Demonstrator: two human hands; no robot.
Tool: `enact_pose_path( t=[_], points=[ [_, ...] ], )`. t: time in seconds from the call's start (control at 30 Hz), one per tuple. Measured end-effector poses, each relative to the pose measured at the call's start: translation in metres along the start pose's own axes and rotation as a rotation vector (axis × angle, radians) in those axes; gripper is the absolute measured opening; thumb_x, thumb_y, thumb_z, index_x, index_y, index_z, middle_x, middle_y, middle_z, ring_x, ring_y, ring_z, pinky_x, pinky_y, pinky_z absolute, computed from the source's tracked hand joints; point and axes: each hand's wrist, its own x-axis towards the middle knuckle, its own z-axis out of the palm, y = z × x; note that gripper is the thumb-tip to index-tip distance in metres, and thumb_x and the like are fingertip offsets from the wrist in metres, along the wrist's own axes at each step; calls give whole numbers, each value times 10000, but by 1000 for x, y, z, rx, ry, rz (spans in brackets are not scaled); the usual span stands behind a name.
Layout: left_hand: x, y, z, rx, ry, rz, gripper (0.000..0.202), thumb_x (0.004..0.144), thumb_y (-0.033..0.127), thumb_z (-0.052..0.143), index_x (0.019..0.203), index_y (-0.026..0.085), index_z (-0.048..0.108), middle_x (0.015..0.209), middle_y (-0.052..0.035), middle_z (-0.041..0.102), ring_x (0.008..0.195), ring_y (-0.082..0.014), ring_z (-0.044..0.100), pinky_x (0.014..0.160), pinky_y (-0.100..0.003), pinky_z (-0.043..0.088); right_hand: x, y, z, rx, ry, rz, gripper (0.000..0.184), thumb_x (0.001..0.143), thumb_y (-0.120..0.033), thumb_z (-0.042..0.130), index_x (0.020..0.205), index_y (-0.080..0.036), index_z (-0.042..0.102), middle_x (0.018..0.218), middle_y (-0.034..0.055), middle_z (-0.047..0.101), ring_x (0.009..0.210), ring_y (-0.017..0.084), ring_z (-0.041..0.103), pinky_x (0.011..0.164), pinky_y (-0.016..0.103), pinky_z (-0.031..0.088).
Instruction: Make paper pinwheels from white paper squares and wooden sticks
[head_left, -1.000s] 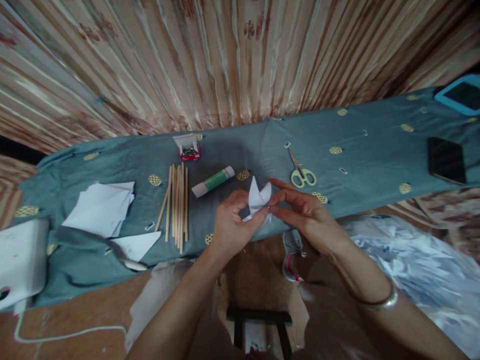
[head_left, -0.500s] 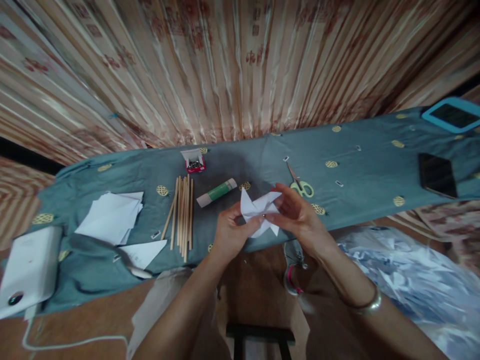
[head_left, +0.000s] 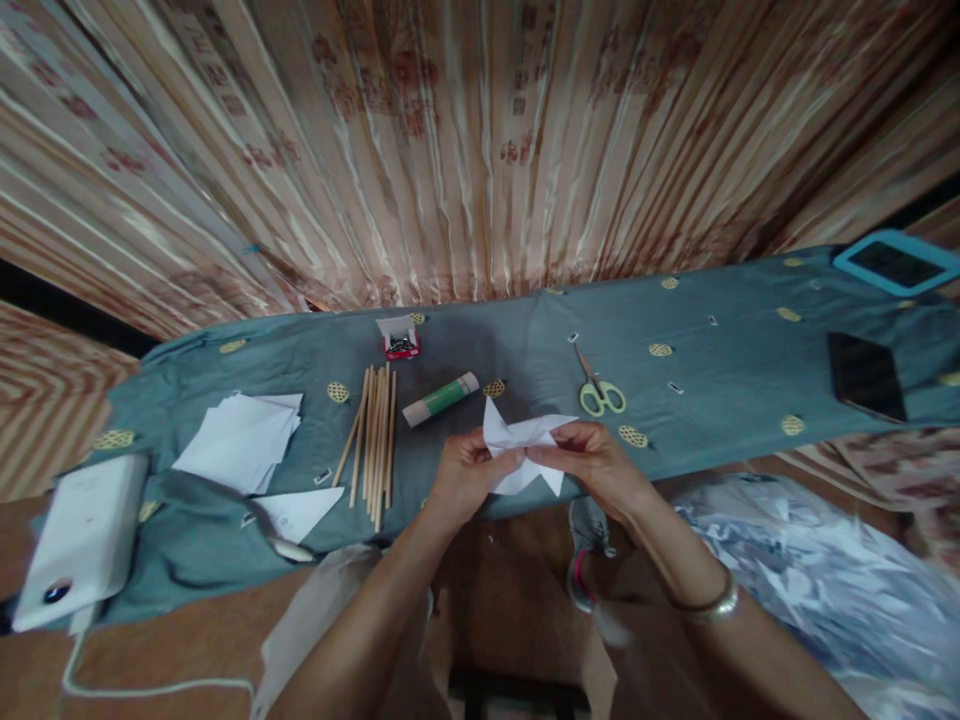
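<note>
A white folded paper pinwheel is held between both hands, over the table's front edge. My left hand pinches its left side, thumb laid toward the centre. My right hand grips the right side, with its thumb meeting the left one at the middle. Both hands are closed on the paper, and the centre is covered by the thumbs. Beyond the pinwheel lie a green and white glue stick and scissors with pale green handles.
Wooden sticks lie left of centre, below a small red box of metal pieces. Further left are stacked white papers, a paper triangle and a white device. A phone and blue-framed tablet lie right.
The right thumb has slid inward to the pinwheel's centre and now covers the small dark spot seen there before. The view has tilted slightly, shifting the table lower.
</note>
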Motion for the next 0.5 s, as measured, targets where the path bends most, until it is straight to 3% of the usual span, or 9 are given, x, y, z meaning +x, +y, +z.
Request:
enact_pose_path(
  t=[0.27,0.5],
  points=[
    [3,-5,-8,77,-35,56,327,536,403,841,714,139,764,617,-17,679,530,-104,532,501,-205,406,0,-5,7,20,-2,3,275,469,-330,904,661,-204,751,598,-24,706,525,117,601,527,233,479],
    [4,-4,-8,60,0,84,295,534,387,846,668,140,756,626,-11,682,539,-102,537,523,-211,412,3,-3,9,44,34,11,294,467,-332,904,693,-208,762,673,-4,739,552,121,614,546,242,490]
  ],
)
